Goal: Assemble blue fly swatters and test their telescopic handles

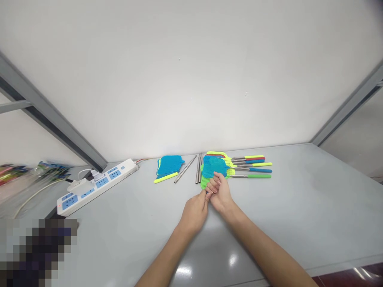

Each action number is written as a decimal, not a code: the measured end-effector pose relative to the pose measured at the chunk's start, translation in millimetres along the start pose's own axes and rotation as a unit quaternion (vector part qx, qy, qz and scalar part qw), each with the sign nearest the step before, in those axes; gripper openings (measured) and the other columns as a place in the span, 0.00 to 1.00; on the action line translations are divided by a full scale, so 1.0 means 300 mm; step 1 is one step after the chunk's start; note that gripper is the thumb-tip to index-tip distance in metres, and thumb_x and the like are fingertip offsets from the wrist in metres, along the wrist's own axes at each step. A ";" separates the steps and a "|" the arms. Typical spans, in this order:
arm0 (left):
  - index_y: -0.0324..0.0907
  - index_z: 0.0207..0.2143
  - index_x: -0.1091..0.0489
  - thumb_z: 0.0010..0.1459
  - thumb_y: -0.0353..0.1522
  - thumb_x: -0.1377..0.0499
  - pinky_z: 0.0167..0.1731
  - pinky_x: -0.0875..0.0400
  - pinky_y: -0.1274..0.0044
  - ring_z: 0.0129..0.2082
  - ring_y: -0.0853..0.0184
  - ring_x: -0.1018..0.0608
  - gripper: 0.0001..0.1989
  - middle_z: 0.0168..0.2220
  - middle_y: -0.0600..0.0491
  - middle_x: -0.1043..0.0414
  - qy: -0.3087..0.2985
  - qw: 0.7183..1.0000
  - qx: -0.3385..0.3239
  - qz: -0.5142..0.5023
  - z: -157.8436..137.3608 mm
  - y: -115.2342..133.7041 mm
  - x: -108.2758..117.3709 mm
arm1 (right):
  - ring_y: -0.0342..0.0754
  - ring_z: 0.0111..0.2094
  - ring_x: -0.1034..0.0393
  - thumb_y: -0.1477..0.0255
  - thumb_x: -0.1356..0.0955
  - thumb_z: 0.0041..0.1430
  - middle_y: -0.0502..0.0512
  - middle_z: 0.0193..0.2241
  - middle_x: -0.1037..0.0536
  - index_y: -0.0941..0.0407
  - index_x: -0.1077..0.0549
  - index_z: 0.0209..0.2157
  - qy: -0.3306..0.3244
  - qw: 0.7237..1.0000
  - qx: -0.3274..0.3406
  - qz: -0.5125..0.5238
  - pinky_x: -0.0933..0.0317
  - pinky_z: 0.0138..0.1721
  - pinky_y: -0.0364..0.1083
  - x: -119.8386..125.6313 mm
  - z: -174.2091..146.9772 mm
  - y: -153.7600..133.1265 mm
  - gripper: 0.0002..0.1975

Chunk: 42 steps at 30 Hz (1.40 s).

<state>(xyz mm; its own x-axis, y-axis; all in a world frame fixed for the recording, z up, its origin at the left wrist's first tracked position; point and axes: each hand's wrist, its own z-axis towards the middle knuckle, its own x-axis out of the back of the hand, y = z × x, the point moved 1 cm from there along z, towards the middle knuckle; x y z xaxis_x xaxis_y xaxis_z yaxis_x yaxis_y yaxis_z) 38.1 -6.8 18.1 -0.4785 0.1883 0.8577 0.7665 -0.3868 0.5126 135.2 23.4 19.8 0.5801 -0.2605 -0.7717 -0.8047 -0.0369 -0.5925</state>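
Observation:
My left hand (196,209) and my right hand (220,194) meet over the middle of the table, fingers closed together. What they grip is hidden by the fingers; a small dark bit shows between them. Just beyond lies a pile of fly swatters, with a blue mesh head (213,165) on top and a green head (204,183) partly covered by my right hand. Their metal shafts point right, ending in coloured grips such as a green handle (259,176) and a blue handle (261,170). Left of the pile rest loose metal rods (185,169).
Blue swatter heads (171,164) are stacked to the left, a yellow handle (166,177) in front of them. A white power strip (98,187) with plugs stands farther left, near clear plastic bags (30,183). A white wall (191,79) and grey frame posts (54,111) bound the grey table (284,223).

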 end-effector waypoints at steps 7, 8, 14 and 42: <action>0.43 0.30 0.40 0.60 0.37 0.64 0.22 0.44 0.78 0.25 0.64 0.28 0.17 0.27 0.51 0.29 -0.009 1.000 0.007 -0.008 0.002 -0.005 0.009 | 0.36 0.10 0.62 0.69 0.38 0.47 0.41 0.08 0.57 0.56 0.55 0.12 0.007 1.000 -0.016 0.016 0.58 0.12 0.39 -0.008 -0.004 0.000 0.20; 0.43 0.29 0.40 0.60 0.37 0.64 0.22 0.44 0.78 0.25 0.64 0.28 0.17 0.27 0.51 0.30 -0.009 1.000 0.006 -0.007 0.003 -0.007 0.009 | 0.36 0.10 0.62 0.70 0.37 0.47 0.41 0.08 0.56 0.56 0.55 0.12 0.008 1.000 -0.020 0.022 0.58 0.12 0.39 -0.008 -0.003 0.000 0.20; 0.43 0.29 0.40 0.60 0.37 0.62 0.21 0.45 0.78 0.24 0.65 0.28 0.16 0.25 0.51 0.31 -0.010 1.000 0.007 -0.004 0.007 -0.017 0.012 | 0.35 0.10 0.60 0.70 0.36 0.47 0.41 0.08 0.55 0.56 0.53 0.13 0.005 0.997 -0.042 0.057 0.58 0.12 0.38 -0.009 0.001 0.007 0.20; 0.42 0.32 0.38 0.60 0.39 0.63 0.24 0.43 0.79 0.25 0.67 0.30 0.18 0.28 0.52 0.30 -0.038 0.998 0.011 -0.056 0.001 0.000 0.033 | 0.36 0.12 0.57 0.71 0.36 0.48 0.41 0.09 0.51 0.57 0.49 0.14 0.032 0.988 -0.080 0.126 0.55 0.13 0.38 0.001 -0.017 -0.006 0.17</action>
<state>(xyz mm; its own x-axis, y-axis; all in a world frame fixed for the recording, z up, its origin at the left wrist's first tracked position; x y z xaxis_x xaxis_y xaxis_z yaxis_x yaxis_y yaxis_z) 33.6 -4.6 26.7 -0.5289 0.2977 0.7947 0.7189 -0.3404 0.6060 136.1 18.5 21.8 0.3546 -0.3405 -0.8708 -0.9349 -0.1147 -0.3358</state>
